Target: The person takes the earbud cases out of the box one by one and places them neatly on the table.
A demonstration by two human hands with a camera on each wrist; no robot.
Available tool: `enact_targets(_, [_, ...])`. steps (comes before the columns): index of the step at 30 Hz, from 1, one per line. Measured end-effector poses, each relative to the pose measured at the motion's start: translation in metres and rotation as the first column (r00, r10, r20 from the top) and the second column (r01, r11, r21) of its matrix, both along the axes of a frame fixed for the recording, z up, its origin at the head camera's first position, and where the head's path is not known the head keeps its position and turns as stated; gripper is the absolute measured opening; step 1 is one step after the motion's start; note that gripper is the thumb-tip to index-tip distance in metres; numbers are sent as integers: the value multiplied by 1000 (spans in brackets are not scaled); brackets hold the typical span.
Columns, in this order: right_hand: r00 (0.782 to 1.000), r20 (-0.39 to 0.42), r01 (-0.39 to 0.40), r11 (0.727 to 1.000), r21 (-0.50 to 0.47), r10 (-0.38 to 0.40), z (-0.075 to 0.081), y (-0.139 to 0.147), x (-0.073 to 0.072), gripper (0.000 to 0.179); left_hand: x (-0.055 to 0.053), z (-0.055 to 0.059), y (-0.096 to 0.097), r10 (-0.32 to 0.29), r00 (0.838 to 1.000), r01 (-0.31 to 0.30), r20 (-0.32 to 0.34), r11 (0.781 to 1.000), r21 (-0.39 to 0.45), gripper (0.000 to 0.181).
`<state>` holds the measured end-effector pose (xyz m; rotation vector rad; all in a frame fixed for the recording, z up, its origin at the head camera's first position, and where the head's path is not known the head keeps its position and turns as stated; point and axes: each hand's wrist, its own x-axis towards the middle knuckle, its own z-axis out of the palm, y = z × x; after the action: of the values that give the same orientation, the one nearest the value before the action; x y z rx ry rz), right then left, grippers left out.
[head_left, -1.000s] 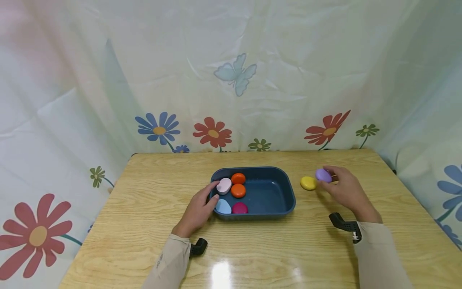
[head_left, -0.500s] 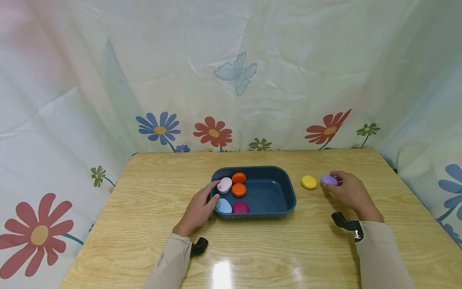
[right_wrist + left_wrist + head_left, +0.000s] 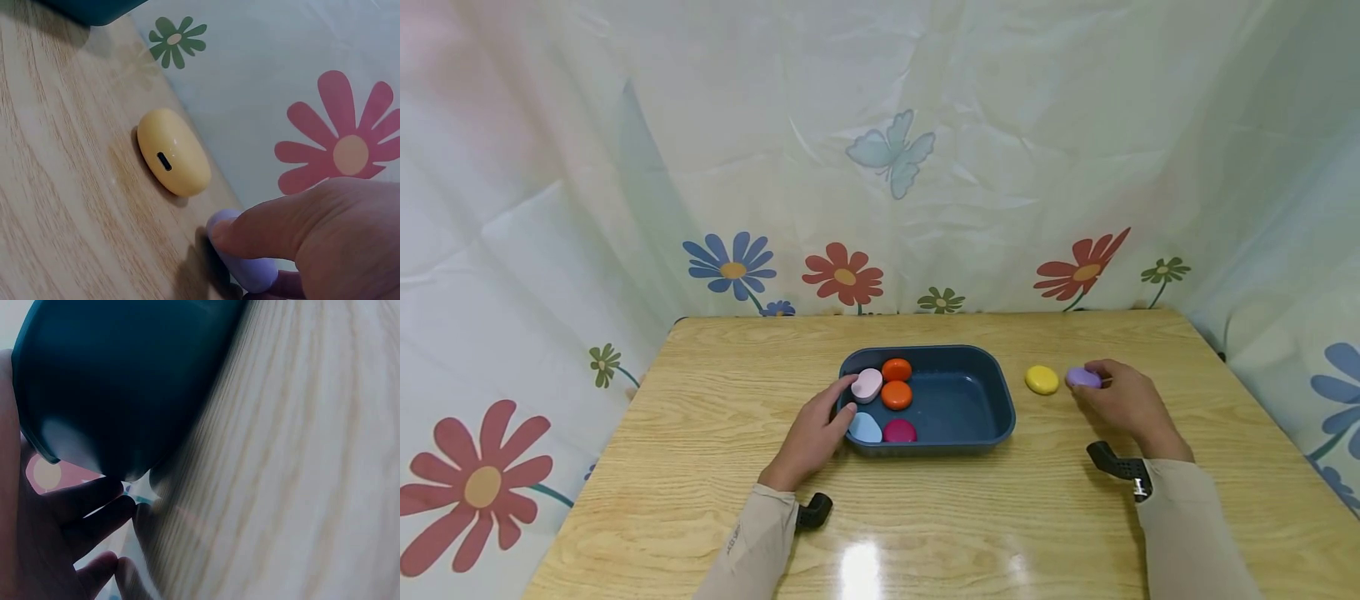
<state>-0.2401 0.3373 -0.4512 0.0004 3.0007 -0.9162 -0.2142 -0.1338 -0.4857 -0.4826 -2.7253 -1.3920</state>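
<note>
My left hand [image 3: 808, 433] holds the left end of a dark blue rectangular box [image 3: 955, 443]; thumb and index finger lie over the rim, the other fingers [image 3: 100, 522] beside the outer wall. My right hand [image 3: 1123, 402] pinches a rounded purple case [image 3: 1083, 377] low at the table, with the thumb [image 3: 262, 228] across its near face. Left of it lies a similar yellow case [image 3: 1042, 380], with a small dark slot in its side in the right wrist view. Inside the box's left half sit a pale pink piece [image 3: 867, 385], two orange pieces [image 3: 897, 395], a light blue piece [image 3: 865, 428] and a magenta piece [image 3: 899, 431].
The wooden table [image 3: 715, 375] carries the box near its middle. A flower-printed curtain [image 3: 985, 167] hangs behind it and along both sides. Black camera mounts [image 3: 1116, 462] jut from both wrists.
My right hand has moved the purple case slightly right and down toward the table, away from the yellow case. The left hand and the box have stayed in place.
</note>
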Motion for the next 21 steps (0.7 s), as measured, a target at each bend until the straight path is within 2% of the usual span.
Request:
enact_targets(14, [1000,11,-24,1000,-4,25,3,3,2,70,1,1,1,5,1000,-5,4,1000,2,46])
enact_targets(21, [999,-27,-35,999,1,35,9,0,2,66,1,2,0,13,1000,-13,-1,1000,1,46])
